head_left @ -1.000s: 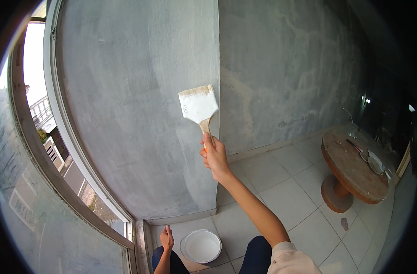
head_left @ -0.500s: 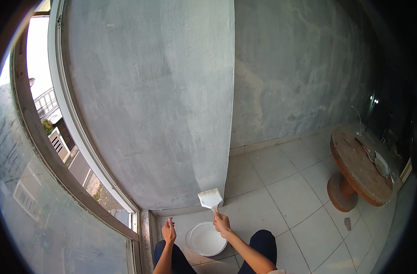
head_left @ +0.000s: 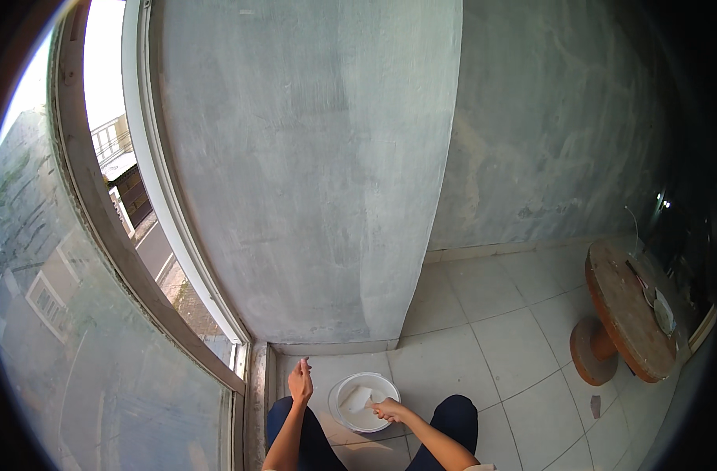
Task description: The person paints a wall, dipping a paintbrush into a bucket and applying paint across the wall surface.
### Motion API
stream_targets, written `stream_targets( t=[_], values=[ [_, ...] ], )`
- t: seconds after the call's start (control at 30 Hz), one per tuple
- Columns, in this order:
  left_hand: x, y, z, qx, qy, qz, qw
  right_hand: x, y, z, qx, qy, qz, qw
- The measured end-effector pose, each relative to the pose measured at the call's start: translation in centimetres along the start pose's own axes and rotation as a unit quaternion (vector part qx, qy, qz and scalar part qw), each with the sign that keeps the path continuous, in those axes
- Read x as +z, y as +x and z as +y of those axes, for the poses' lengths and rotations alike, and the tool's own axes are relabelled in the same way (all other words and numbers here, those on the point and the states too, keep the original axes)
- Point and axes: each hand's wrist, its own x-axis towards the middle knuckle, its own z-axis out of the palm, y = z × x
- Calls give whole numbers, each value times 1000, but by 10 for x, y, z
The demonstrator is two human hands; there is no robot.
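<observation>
A wide flat paintbrush (head_left: pixel 357 398) with a pale head is down inside a round white bucket (head_left: pixel 395 387). My right hand (head_left: pixel 388 410) is closed round its handle, at the bucket's right side. White paint (head_left: pixel 364 420) shows in the bucket beneath the brush. Left of the bucket, my left hand (head_left: pixel 301 382) is raised over my left knee with its fingers pointing up, loosely extended. I see nothing in it, and it is apart from the bucket and the wall.
A grey-white wall section (head_left: pixel 319 196) rises just beyond the bucket. To the left are a window frame (head_left: pixel 150 157) and a glass pane (head_left: pixel 115 353). A brown spool-shaped table (head_left: pixel 621 314) with a few items on it stands on the tiled floor (head_left: pixel 492 353) at right.
My right hand has lowered the paintbrush from near the wall's foot into the bucket. The left hand has risen slightly. The whole view has shifted, with the wall now farther right.
</observation>
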Motion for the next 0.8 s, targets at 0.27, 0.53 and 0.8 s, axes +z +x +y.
stream_targets(
  t=[0.27, 0.53, 0.8],
  values=[
    [-3, 1, -5, -4, 0, -1, 1000, 0, -13, -11, -80, -29, 15, 996],
    [1, 4, -3, -2, 2, -7, 1000, -29, -53, -6, -109, 15, -43, 993],
    [2, 3, -5, -12, -5, -9, 1000, -46, -120, -42, -171, 172, -57, 968]
  ],
)
